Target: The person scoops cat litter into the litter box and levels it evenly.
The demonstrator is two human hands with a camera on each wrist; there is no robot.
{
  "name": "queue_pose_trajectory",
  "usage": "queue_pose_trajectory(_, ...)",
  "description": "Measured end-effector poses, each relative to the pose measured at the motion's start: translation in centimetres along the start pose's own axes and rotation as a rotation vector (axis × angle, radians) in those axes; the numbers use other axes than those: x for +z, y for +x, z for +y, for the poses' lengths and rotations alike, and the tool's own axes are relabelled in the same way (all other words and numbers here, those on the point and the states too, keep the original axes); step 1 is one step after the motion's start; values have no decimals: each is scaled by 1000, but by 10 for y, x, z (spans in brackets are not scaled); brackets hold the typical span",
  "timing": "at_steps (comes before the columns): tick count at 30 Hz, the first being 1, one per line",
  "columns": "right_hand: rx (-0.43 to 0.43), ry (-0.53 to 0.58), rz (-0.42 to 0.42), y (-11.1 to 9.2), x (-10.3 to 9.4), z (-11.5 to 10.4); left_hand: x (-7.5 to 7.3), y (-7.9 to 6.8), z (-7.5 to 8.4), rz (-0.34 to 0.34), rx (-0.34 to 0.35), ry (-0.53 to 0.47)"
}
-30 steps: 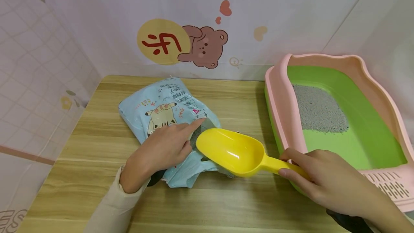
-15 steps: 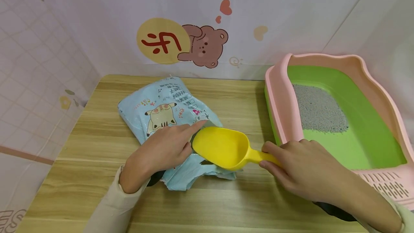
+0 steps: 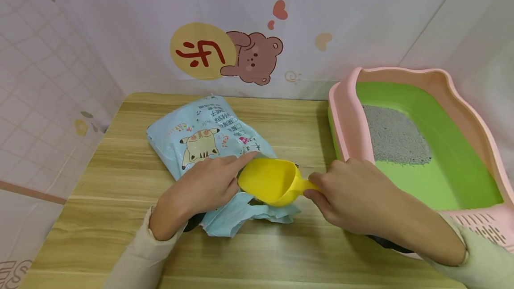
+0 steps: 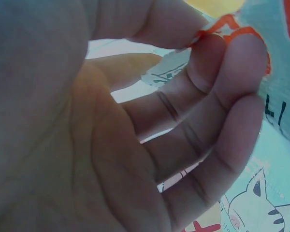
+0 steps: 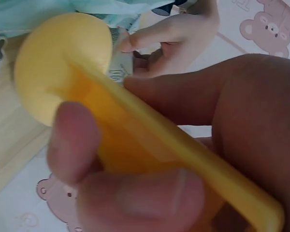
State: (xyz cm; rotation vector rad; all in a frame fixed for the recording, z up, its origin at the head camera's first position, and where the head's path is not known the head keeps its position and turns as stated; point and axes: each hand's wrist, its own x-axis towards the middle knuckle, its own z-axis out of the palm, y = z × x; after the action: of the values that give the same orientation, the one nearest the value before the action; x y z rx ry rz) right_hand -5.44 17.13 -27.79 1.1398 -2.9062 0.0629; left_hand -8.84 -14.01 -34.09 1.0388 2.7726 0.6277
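A light blue bag of cat litter (image 3: 225, 124) lies on the table with its torn mouth facing right. My left hand (image 3: 201, 186) pinches the torn edge of the bag between thumb and fingers, as the left wrist view shows. My right hand (image 3: 357, 195) grips the handle of a yellow scoop (image 3: 267, 182), fingers curled round it in the right wrist view. The scoop's front end is at the bag's opening, just beside my left index finger. Its bowl faces up, and no litter is visible in it. Most of the bag's opening is hidden by the scoop.
To the right stands a pink and green litter box (image 3: 351, 124), with a patch of grey litter (image 3: 395, 135) inside. Its slotted front lip is partly behind my right forearm. A wood-patterned table (image 3: 120, 191) lies under everything, with a printed wall sheet (image 3: 321, 3) behind.
My right hand has moved left with the scoop, bringing it closer to and slightly into the bag's mouth. The left hand keeps its hold and hardly moves.
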Motion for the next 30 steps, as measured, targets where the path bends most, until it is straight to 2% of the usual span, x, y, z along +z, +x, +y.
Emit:
queue_pose_trajectory(7, 13, 33, -83, 16, -4, -3, 1, 0, 0, -29, -20, 8)
queue_pose_trajectory(16, -20, 30, -96, 29, -6, -3, 1, 0, -1, -31, -27, 7)
queue_pose_trajectory(21, 3, 56, -133, 35, -7, -4, -1, -1, 0, -34, -54, 2)
queue_pose_trajectory(24, 28, 68, -145, 39, -5, -6, 0, -1, 0, -13, -33, 12)
queue_pose_trajectory(30, 28, 80, -105, 45, 6, -9, 1, -2, -1, 21, 0, 26)
